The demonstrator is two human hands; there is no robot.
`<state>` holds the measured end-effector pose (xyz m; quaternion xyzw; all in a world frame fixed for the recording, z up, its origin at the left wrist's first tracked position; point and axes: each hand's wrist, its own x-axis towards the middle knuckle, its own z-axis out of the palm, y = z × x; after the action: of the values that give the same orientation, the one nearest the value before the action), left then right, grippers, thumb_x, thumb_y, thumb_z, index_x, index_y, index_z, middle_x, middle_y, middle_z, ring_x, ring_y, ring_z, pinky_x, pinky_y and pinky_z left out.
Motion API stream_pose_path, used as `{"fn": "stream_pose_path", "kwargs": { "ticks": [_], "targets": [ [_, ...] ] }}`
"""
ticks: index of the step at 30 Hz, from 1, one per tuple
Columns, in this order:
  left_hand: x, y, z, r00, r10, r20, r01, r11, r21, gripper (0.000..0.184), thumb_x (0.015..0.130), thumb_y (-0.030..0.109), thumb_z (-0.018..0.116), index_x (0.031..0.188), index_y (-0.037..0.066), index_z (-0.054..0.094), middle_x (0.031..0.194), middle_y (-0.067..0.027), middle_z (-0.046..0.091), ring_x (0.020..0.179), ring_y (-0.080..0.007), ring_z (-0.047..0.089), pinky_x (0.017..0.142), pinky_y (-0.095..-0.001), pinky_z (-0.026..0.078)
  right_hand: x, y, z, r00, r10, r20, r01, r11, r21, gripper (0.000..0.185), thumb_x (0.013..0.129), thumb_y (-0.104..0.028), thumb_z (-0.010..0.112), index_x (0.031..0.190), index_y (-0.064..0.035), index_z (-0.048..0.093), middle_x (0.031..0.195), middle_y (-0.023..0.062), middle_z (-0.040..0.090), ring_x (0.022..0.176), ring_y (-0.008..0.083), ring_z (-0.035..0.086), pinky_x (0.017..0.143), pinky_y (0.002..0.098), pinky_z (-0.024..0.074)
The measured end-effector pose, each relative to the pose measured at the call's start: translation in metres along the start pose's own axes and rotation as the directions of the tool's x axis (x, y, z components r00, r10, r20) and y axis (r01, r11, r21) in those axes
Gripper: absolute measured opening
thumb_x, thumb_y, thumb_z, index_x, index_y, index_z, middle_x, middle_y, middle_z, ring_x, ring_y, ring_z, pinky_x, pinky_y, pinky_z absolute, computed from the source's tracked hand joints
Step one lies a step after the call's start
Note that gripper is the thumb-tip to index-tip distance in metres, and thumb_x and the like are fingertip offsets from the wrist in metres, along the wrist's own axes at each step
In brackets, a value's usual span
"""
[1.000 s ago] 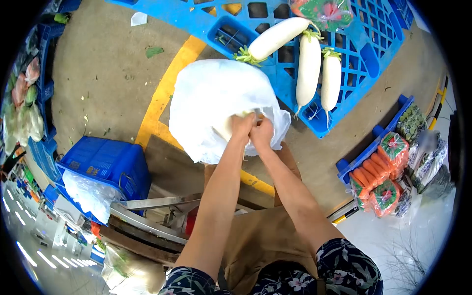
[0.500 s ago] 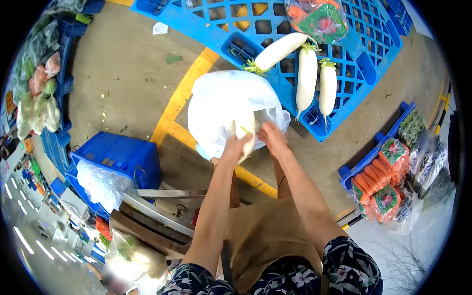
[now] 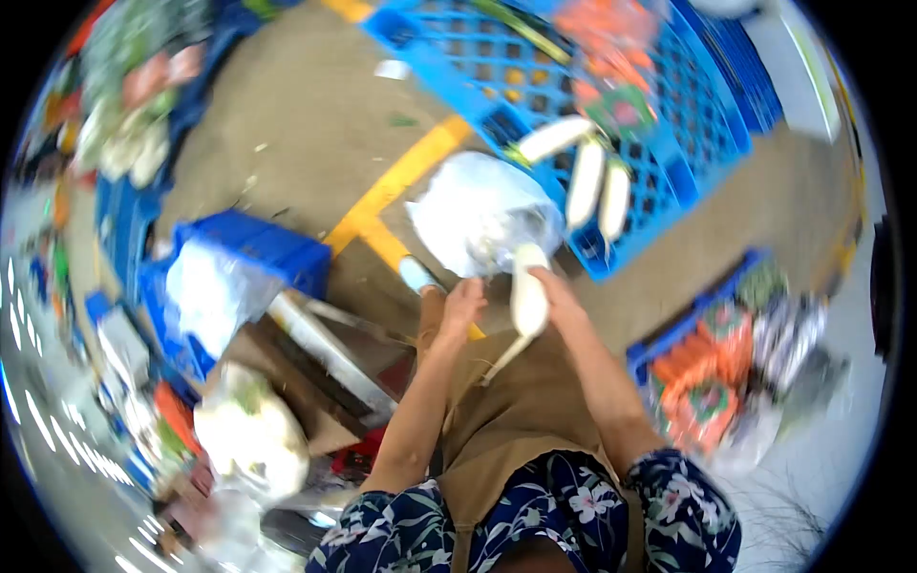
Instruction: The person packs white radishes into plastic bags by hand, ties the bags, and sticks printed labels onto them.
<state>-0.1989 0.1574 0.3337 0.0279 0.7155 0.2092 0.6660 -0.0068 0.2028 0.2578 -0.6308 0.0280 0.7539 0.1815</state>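
A white radish [image 3: 529, 304] is in my right hand [image 3: 559, 294], its thin root tail pointing down toward my apron. The radish's upper end is at the edge of a white plastic bag [image 3: 468, 205] on the floor. My left hand [image 3: 465, 302] is left of the radish and apart from it, just below the bag, its fingers loosely apart and blurred, with nothing visible in them. Three more white radishes [image 3: 585, 183] lie on the blue pallet [image 3: 611, 263] beyond the bag.
Bagged carrots [image 3: 611, 57] lie on the pallet. At right are more bagged carrots [image 3: 702, 382] in a blue tray. To the left are a blue bin [image 3: 253, 253] with plastic in it, a metal-edged stand [image 3: 325, 344] and bagged vegetables [image 3: 143, 105].
The radish has moved out from over the bag toward my body, and my left hand has come away from it. My right hand now grips it. The camera view has shifted and blurred.
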Motion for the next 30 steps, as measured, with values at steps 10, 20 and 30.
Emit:
{"fn": "stream_pose_path", "kwargs": {
  "ticks": [10,20,30],
  "targets": [
    [-0.169,-0.042,-0.139,0.479,0.563,-0.674,-0.461,0.814,0.352,0.038,0.081,0.024,0.061,0.111,0.001,0.056,0.101,-0.0208,0.061,0.096,-0.0356,0.058,0.085,-0.0392,0.046,-0.177,-0.08,0.112,0.865,0.237,0.443,-0.002,0.884,-0.468,0.064,0.083,-0.056,0.05,0.113,0.0003,0.051,0.094,0.0189,0.062,0.073,0.0302,0.062,0.053,0.0409,0.0533],
    [-0.411,-0.16,-0.342,-0.708,0.171,-0.686,0.091,0.984,0.151,0.057,0.068,0.013,0.074,0.117,-0.003,0.051,0.112,-0.023,0.053,0.102,-0.0379,0.053,0.086,-0.0415,0.043,-0.362,0.038,0.361,0.408,0.577,0.707,0.504,0.504,-0.702,0.074,0.068,-0.032,0.068,0.126,0.0031,0.039,0.096,0.0213,0.057,0.072,0.0275,0.063,0.055,0.0358,0.0549],
    [-0.437,-0.297,-0.424,0.117,-0.271,-0.956,-0.988,0.068,-0.14,0.026,0.077,0.006,0.053,0.099,-0.007,0.059,0.068,-0.0045,0.058,0.059,-0.0141,0.053,0.057,-0.0256,0.042,-0.437,0.293,0.507,0.274,0.922,0.273,0.848,-0.098,-0.521,0.09,0.067,-0.023,0.074,0.141,0.0011,0.029,0.135,0.0181,0.043,0.12,0.0241,0.045,0.101,0.0314,0.0334]
  ]
}}
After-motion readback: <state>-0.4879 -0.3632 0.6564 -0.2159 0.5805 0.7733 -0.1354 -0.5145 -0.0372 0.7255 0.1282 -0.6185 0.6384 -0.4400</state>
